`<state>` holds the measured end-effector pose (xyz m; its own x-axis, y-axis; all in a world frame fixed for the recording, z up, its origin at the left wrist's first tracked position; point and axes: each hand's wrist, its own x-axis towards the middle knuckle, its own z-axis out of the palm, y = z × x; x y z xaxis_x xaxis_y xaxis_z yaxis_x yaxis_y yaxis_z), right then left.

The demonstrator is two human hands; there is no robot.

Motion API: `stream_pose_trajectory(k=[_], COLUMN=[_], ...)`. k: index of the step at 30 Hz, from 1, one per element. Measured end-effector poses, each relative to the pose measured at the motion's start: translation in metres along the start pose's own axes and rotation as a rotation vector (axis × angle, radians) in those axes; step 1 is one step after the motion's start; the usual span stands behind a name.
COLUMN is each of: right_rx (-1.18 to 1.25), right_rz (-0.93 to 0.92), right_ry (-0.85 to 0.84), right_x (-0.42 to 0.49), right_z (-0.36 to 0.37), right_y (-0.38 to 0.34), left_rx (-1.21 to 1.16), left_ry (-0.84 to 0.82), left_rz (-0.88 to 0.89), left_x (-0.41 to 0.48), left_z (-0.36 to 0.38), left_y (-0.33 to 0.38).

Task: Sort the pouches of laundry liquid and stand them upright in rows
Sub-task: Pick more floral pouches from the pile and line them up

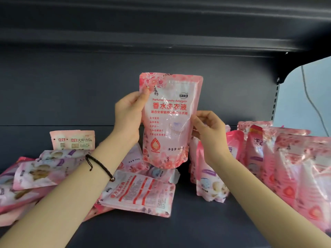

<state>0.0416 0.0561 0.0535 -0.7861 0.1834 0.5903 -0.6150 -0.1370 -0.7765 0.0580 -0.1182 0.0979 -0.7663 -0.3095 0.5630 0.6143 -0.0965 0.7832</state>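
left hand grips upright pouch by its left edge, thumb on front | right hand pinches its right edge | pouch held above shelf | flat pile left | standing row right

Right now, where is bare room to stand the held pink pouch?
Free: on the dark grey metal shelf, the front strip nearest you and the back left behind the flat pink pouches. Crowded: the upright pink pouches at right.
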Motion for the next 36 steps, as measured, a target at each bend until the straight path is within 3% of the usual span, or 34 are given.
stream_pose_trajectory(k=[13,22,26,31,36], right_rx=[-0.085,-0.121,-0.264,-0.436,-0.713], right_rz=[0.089,0.192,0.157,-0.031,-0.128], right_ry=[0.018,0.01,-0.099,-0.397,-0.462], right_x=[-0.045,-0.056,-0.064,-0.086,-0.086], right_z=[-0.14,-0.174,-0.182,-0.192,-0.188], right_y=[0.011,0.05,0.058,0.07,0.075], left_rx=[0.043,0.157,0.28,0.483,0.678], left_ry=[0.025,-0.016,-0.152,-0.348,-0.351], left_rz=[-0.136,-0.12,-0.089,-0.009,0.092], left_x=[-0.11,-0.134,-0.144,-0.177,-0.184], left_z=[0.087,0.103,0.086,0.064,0.067], left_y=[-0.038,-0.084,-0.109,-0.139,-0.15])
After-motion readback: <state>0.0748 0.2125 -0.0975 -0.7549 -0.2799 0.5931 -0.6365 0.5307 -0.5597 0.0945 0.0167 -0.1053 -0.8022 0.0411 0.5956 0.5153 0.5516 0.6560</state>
